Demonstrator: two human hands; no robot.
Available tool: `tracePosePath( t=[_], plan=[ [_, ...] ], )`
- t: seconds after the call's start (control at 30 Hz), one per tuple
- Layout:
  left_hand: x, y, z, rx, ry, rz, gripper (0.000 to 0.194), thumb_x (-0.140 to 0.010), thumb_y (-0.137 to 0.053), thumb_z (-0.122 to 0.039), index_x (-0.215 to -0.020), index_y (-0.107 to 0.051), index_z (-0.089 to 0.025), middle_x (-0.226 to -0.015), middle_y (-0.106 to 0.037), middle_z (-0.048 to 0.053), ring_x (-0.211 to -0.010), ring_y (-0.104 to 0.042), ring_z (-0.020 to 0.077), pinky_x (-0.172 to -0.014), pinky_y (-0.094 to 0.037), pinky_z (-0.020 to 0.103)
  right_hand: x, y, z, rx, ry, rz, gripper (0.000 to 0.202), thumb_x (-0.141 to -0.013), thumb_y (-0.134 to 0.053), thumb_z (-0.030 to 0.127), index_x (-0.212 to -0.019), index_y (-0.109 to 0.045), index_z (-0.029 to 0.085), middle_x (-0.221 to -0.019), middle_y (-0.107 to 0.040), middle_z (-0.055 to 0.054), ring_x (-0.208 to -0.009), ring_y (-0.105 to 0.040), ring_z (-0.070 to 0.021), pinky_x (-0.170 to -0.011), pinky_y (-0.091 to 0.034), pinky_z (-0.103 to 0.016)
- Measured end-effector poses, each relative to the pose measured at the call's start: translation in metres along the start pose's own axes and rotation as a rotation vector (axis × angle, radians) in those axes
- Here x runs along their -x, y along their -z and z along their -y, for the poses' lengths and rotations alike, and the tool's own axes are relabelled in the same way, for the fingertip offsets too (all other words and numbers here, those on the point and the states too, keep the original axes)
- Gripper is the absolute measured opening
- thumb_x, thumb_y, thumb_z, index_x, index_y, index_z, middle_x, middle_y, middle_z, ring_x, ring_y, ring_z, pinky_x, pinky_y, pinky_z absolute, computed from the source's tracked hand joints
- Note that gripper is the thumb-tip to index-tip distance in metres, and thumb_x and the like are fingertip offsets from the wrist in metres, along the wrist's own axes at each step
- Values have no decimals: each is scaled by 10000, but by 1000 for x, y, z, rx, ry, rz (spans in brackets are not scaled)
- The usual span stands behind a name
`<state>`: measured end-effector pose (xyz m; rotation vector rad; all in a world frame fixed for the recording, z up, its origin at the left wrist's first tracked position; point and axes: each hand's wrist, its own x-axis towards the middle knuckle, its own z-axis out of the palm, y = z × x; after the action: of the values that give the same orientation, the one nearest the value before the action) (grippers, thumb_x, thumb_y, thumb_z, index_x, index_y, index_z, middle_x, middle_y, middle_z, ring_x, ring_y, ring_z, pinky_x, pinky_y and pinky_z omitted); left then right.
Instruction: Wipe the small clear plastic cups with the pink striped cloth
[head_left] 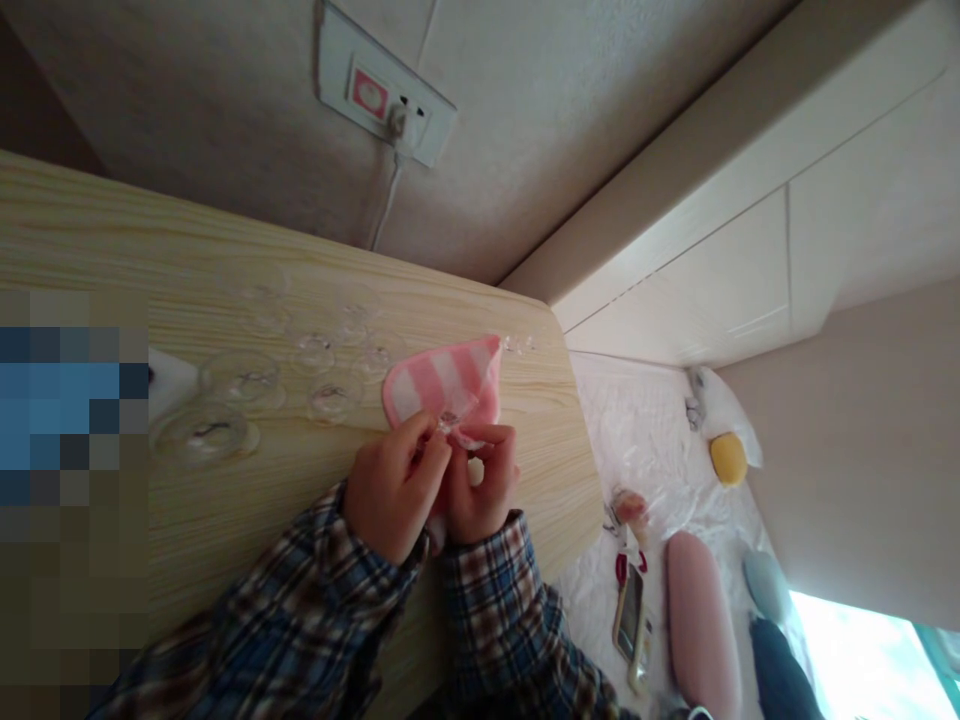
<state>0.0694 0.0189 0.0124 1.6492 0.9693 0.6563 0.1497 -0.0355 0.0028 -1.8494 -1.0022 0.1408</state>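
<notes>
My left hand is closed, thumb and forefinger pinched on a small clear plastic piece. Right beside it, my right hand is closed on the near edge of a pink-and-white striped cloth. The fingertips of both hands nearly meet, so part of the cloth and of the clear piece is hidden. A small white round thing shows among the right fingers; I cannot tell what it is. To the left lie several clear round discs that look like suction cups.
Tiny clear pieces lie by the far right corner of the wooden table. A plugged-in cable runs down behind the table. On the bed at right are a pink cushion, a phone and a yellow object.
</notes>
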Motion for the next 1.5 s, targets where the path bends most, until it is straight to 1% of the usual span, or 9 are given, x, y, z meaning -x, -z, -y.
tracePosePath(
  t=[0.13,0.23,0.43,0.7,0.83,1.03,1.13,1.23,1.5],
  plan=[
    [-1,1,0,-13,-1,2,219,-796,-374,-271,-598,-391,-179,-486,-395,-45,-470,-412,100,-477,-248,221,0,-2,-2,0,-33,-24,76,-757,-508,233,-811,-475,191,-607,-577,21,-483,-543,-101,-450,-421,-203],
    [-1,2,0,-31,-5,-10,218,-797,-373,-267,-597,-386,-181,-482,-383,-47,-467,-405,100,-476,-245,222,-1,-1,-4,-10,-34,-5,90,-753,-516,246,-808,-473,189,-605,-574,22,-492,-544,-102,-459,-424,-206],
    [-1,4,-2,-23,1,6,227,-804,-363,-278,-598,-374,-184,-493,-383,-44,-476,-408,105,-479,-249,228,-1,0,-5,-74,-25,42,89,-762,-514,233,-822,-461,194,-645,-581,12,-517,-547,-101,-481,-437,-211],
    [-1,4,-1,-17,4,19,221,-805,-363,-274,-604,-380,-184,-505,-398,-42,-485,-416,104,-486,-250,229,-2,0,-4,-102,-64,38,75,-781,-492,225,-839,-458,192,-663,-574,12,-530,-545,-96,-485,-435,-208],
    [-2,3,1,-23,3,13,224,-808,-365,-275,-604,-379,-183,-500,-390,-44,-481,-409,102,-483,-244,229,-2,0,-5,-131,-49,82,81,-770,-505,220,-831,-462,189,-670,-577,10,-547,-551,-97,-502,-442,-208],
    [-3,3,0,-10,-2,16,216,-798,-366,-266,-601,-379,-179,-505,-399,-42,-492,-416,103,-488,-251,225,-3,0,-5,-143,-67,58,93,-766,-517,230,-820,-454,187,-630,-564,25,-507,-530,-88,-483,-431,-199],
    [-3,3,-1,-3,-2,17,219,-796,-364,-272,-599,-379,-179,-499,-391,-44,-485,-412,102,-484,-251,223,-4,0,-6,-155,-105,49,88,-783,-497,233,-839,-444,189,-612,-550,32,-493,-518,-85,-458,-415,-187],
    [-3,4,0,12,4,17,216,-795,-364,-265,-597,-380,-180,-498,-391,-46,-484,-412,100,-484,-256,219,-3,0,-7,-135,-85,80,91,-772,-512,229,-831,-458,186,-630,-558,24,-515,-526,-89,-483,-427,-197],
    [-4,4,0,17,-6,9,222,-791,-365,-262,-584,-368,-181,-491,-384,-48,-478,-404,98,-482,-254,218,-4,0,-4,-121,-65,77,96,-762,-523,245,-814,-466,188,-613,-568,26,-498,-532,-92,-476,-432,-200]
  ],
)
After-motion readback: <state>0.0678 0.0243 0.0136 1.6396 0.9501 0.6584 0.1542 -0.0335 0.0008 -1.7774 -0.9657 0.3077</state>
